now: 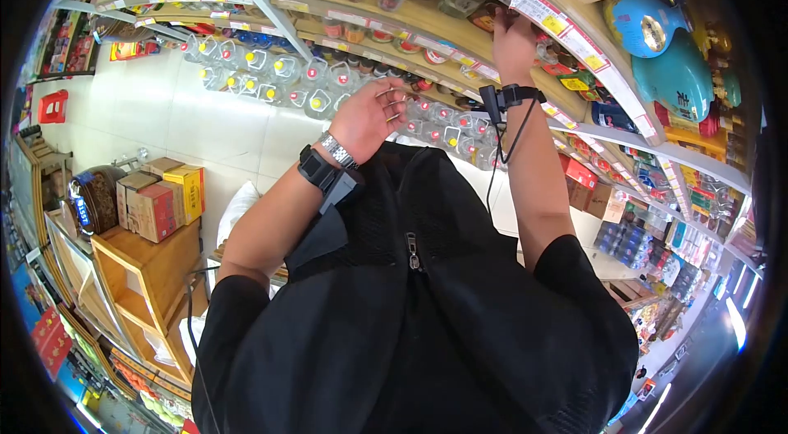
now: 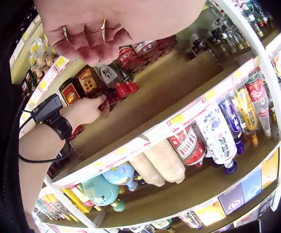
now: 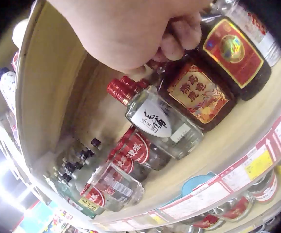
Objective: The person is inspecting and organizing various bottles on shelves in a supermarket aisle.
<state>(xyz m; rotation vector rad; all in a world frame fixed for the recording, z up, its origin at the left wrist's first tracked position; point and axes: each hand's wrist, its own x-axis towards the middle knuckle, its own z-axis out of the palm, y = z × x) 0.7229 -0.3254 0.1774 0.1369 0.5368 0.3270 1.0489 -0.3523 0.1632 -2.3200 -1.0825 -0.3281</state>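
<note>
In the head view my right hand reaches into a shelf of bottles at the upper right. The right wrist view shows this hand with fingers curled at the neck of a dark brown bottle with a red and gold label; the hand covers its cap. A clear bottle with red cap and white label stands beside it, and a darker bottle on the other side. My left hand hangs in front of the shelves, fingers loosely bent, holding nothing; the left wrist view shows its palm side.
Price-tag strips run along the shelf edges. Large clear jugs stand on the floor below. Blue and teal bottles sit right of my right hand. Cartons rest on a wooden cabinet at the left.
</note>
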